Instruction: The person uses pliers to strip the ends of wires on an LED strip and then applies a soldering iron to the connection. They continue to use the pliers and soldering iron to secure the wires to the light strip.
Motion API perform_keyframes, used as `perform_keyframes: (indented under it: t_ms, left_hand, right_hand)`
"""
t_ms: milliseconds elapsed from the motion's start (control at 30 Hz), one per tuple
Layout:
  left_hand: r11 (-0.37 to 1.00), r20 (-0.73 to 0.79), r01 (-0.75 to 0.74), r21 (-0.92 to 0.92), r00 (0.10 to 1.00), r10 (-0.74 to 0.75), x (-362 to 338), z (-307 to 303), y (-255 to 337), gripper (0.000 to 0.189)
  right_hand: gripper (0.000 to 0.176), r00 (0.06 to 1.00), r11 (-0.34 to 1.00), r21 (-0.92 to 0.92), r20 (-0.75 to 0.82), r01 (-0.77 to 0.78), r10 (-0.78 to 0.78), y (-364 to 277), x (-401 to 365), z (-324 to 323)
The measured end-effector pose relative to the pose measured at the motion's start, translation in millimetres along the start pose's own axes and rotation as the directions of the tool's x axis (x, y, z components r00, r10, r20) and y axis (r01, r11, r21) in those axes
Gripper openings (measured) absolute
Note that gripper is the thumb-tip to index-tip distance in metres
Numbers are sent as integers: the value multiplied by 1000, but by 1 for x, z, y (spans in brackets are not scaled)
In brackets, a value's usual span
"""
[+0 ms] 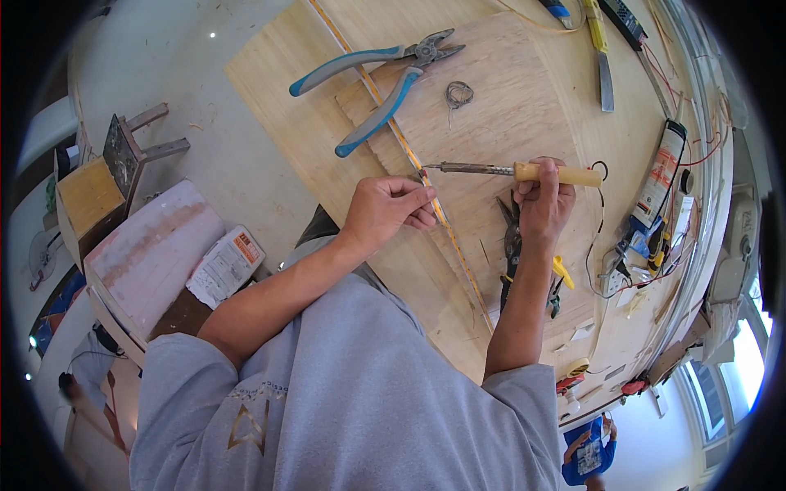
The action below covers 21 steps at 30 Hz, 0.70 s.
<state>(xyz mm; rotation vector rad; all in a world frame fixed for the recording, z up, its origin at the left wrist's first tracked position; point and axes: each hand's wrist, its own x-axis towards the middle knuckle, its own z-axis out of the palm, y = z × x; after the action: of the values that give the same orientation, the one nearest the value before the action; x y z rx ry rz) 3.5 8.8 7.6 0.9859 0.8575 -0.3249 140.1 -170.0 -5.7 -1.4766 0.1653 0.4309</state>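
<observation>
Two hands engaged: your left hand [391,209] pinches thin yellow strip [455,245]; right hand [544,203] clenches wooden-handled soldering iron [491,169], tip at strip. Soldering step, seemingly; next needs steady tip.

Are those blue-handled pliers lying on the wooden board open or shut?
Open. The pliers lie flat on the plywood board, their two blue handles splayed wide apart and the jaw tips parted.
</observation>
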Motion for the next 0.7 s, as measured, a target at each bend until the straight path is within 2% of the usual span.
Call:
perform_keyframes:
  t_ms: [367, 700]
  left_hand:
    - [1000, 13, -31, -8, 999, 31, 0, -2, -3, 19]
    - [1000, -6, 18, 5, 1000, -18, 0, -1, 0, 19]
  right_hand:
    - [23, 1000, 1000, -5, 1, 10, -10, 0, 0, 0]
    - [23, 1000, 1000, -7, -3, -3, 3, 0, 0, 1]
